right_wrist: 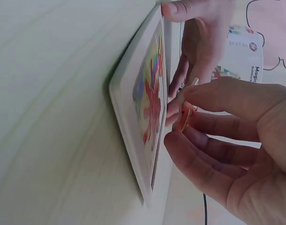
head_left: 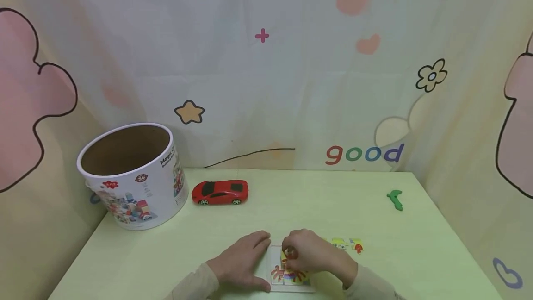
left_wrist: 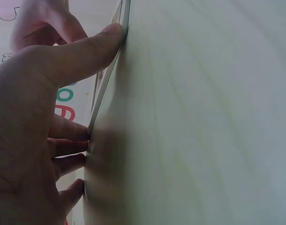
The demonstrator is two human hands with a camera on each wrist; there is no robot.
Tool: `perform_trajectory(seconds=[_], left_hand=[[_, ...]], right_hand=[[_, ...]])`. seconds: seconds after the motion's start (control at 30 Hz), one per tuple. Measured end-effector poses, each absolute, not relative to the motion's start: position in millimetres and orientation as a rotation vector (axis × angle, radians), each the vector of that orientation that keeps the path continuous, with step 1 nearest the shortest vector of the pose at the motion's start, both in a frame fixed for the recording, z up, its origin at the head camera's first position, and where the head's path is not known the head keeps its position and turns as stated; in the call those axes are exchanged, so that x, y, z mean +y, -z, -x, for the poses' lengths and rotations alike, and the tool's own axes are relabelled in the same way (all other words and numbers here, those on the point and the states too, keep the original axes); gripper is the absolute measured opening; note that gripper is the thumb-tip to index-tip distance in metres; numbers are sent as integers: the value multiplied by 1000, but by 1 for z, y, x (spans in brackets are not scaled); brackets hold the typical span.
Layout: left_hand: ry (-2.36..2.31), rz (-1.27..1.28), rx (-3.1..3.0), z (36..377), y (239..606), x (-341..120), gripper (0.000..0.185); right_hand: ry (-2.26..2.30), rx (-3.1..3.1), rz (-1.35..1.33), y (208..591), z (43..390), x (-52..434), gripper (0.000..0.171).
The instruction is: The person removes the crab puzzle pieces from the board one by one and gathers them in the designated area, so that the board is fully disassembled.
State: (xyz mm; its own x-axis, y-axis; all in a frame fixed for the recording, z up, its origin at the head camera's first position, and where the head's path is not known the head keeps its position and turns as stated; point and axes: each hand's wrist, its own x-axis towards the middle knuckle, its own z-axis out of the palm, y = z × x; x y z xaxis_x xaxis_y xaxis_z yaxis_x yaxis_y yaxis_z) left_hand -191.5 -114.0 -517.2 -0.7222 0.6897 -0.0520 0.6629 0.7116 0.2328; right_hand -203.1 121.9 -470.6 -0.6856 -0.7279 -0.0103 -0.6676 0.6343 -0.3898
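Observation:
A jigsaw puzzle board (head_left: pixel 291 288) with a pale frame lies at the table's front edge, its lower part filled with a picture of red, branching shapes. Along the board's left edge rests my left hand (head_left: pixel 243 263), thumb at the near corner and fingers extended against the side. Over the board, my right hand (head_left: pixel 314 251) pinches a small puzzle piece (right_wrist: pixel 184 119) between thumb and fingers; in the right wrist view it is tilted, with red and yellow on it. The hand covers the board's upper right part in the head view.
Loose puzzle pieces (head_left: pixel 356 245) lie right of the board, partly behind my right hand. A red toy car (head_left: pixel 220 192) stands farther back beside a big white bucket (head_left: pixel 145 198). A small green object (head_left: pixel 395 199) lies at the right. A printed curtain hangs behind the table.

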Motion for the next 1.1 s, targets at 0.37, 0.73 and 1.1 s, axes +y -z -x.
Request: perform_trajectory(seconds=[0.37,0.73,1.1], left_hand=[[-287,-1051,2768,193,518,-113,107],[-294,-1079,2777,192,517,-114,105],[-292,-1071,2780,193,520,-113,107]], right_hand=[[588,2697,1128,468,203,135,15],[626,2718,1134,464,200,143,16],[618,2746,1152,465,198,151,13]])
